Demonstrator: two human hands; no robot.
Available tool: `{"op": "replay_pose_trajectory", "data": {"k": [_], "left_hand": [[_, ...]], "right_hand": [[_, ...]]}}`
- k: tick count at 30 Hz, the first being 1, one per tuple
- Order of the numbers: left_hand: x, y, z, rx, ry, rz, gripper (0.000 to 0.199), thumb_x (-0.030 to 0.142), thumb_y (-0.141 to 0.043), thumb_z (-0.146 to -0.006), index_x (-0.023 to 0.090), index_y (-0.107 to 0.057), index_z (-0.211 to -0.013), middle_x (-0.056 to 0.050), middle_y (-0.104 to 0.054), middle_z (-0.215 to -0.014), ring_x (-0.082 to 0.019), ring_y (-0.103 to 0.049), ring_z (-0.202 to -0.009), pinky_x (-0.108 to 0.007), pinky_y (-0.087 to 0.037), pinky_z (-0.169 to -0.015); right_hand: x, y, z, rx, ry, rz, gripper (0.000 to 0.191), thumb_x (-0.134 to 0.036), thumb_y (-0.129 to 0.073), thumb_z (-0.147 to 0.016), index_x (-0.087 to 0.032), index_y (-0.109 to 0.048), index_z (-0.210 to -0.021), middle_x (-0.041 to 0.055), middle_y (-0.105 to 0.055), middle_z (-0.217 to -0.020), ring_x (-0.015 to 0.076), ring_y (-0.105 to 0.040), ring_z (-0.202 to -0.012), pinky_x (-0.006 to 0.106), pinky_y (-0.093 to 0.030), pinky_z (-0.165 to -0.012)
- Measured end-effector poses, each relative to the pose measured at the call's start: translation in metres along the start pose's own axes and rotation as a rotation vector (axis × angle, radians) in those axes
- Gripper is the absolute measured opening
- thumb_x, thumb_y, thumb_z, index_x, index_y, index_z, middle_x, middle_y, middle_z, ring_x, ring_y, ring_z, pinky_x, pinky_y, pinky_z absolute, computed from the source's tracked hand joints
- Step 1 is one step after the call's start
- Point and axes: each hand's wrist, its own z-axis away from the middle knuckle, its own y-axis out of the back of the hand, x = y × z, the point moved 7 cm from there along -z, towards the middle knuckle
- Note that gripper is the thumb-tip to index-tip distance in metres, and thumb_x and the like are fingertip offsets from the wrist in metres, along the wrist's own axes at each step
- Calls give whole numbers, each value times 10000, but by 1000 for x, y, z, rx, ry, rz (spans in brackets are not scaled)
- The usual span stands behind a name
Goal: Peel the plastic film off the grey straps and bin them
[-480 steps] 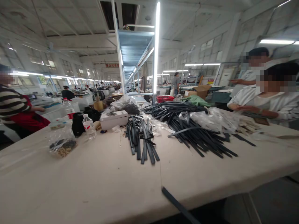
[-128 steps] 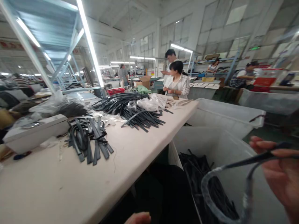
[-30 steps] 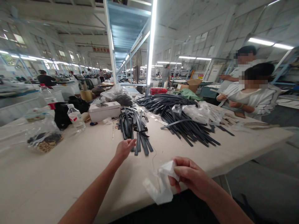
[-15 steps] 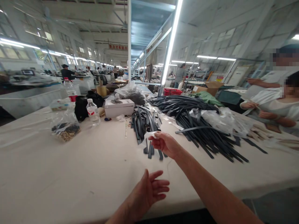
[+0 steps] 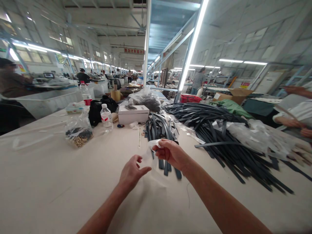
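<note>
My right hand (image 5: 170, 154) pinches a thin, clear plastic piece (image 5: 147, 156) that hangs between my two hands. Left of it, my left hand (image 5: 133, 170) has its thumb and fingers apart, close beside the plastic; no grip on it shows. Just beyond my right hand lies a small bundle of dark strips (image 5: 158, 126), its lower ends reaching out under the hand. A larger pile of dark strips (image 5: 219, 139) spreads over the table to the right.
On the pale table (image 5: 60, 182) stand a clear bottle (image 5: 106, 118), a white box (image 5: 133, 116) and a bag of metal pieces (image 5: 79, 135). A red-capped bottle (image 5: 85, 94) is farther back. Clear plastic (image 5: 260, 135) lies over the right pile. A person's hands (image 5: 292, 123) show at the right edge.
My left hand has moved up and left from the lower middle, turning toward the plastic. My right hand still holds the plastic. The camera view has shifted left.
</note>
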Motion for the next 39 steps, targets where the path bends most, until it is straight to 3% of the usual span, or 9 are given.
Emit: {"op": "replay_pose_trajectory", "data": {"k": [2, 5, 11, 16, 23, 28, 32, 36, 39], "left_hand": [[-6, -22, -3, -197, 21, 145, 565, 516, -736, -640, 167, -610, -1066, -36, -638, -915, -184, -559, -719, -287, -385, -655], [-8, -51, 3, -415, 17, 277, 335, 471, -686, -655, 151, -657, -750, 16, -577, -649, -140, -489, -605, -262, -329, -592], [-11, -66, 36, -548, 131, 440, 383, 529, -627, -639, 148, -634, -675, -1, -596, -608, -109, -485, -510, -242, -306, -509], [-10, -55, 53, -518, 219, 553, 401, 555, -646, -643, 159, -597, -610, 9, -578, -548, -86, -466, -459, -230, -292, -478], [-34, -34, 33, -333, 335, 603, 508, 665, -589, -677, 162, -605, -750, 3, -600, -603, -95, -488, -516, -216, -333, -530], [-37, -7, 21, -203, 248, 486, 419, 577, -617, -702, 181, -687, -821, -32, -635, -761, -174, -556, -717, -256, -374, -608], [-20, 17, 18, -45, 19, 261, 281, 462, -604, -777, 202, -673, -697, -37, -630, -775, -206, -549, -823, -287, -383, -730], [-13, -2, 24, -200, 34, 347, 389, 530, -564, -794, 167, -697, -752, -46, -683, -704, -176, -580, -643, -285, -422, -648], [-11, -18, 33, -286, 132, 503, 453, 568, -610, -757, 134, -712, -835, -70, -718, -742, -134, -575, -579, -252, -409, -589]], "right_hand": [[-3, -5, -3, -17, 8, -1, 62, -214, -638, -791, -154, -635, -807, 35, -761, -777, 95, -683, -561, 148, -554, -487], [-7, -8, -10, -19, 23, 1, 56, -209, -620, -802, -157, -637, -809, 34, -763, -785, 93, -682, -561, 148, -553, -483], [-16, 5, -36, 36, 50, 41, 85, -200, -552, -836, -170, -622, -798, 25, -760, -792, 89, -684, -595, 157, -554, -513], [-10, 12, -70, 71, 40, 142, 102, -221, -541, -823, -170, -626, -800, 42, -750, -833, 100, -686, -654, 173, -543, -539], [0, 30, -78, 230, 152, 450, 390, -275, -649, -768, -264, -594, -1154, 26, -582, -1347, 125, -629, -998, 192, -528, -661], [31, 33, -46, 152, 58, 686, 203, -280, -595, -791, -189, -689, -946, 17, -716, -830, 88, -609, -596, 191, -446, -507], [55, 19, -22, -11, -9, 838, 213, -349, -636, -778, -170, -725, -706, -2, -677, -626, 96, -574, -510, 205, -376, -460], [69, 2, -13, -98, -23, 848, 341, -454, -652, -767, -156, -706, -610, 0, -637, -550, 113, -572, -553, 221, -378, -501], [73, -4, -14, -45, -15, 750, 292, -422, -626, -756, -156, -684, -650, -24, -596, -541, 97, -533, -538, 223, -402, -533]]}}
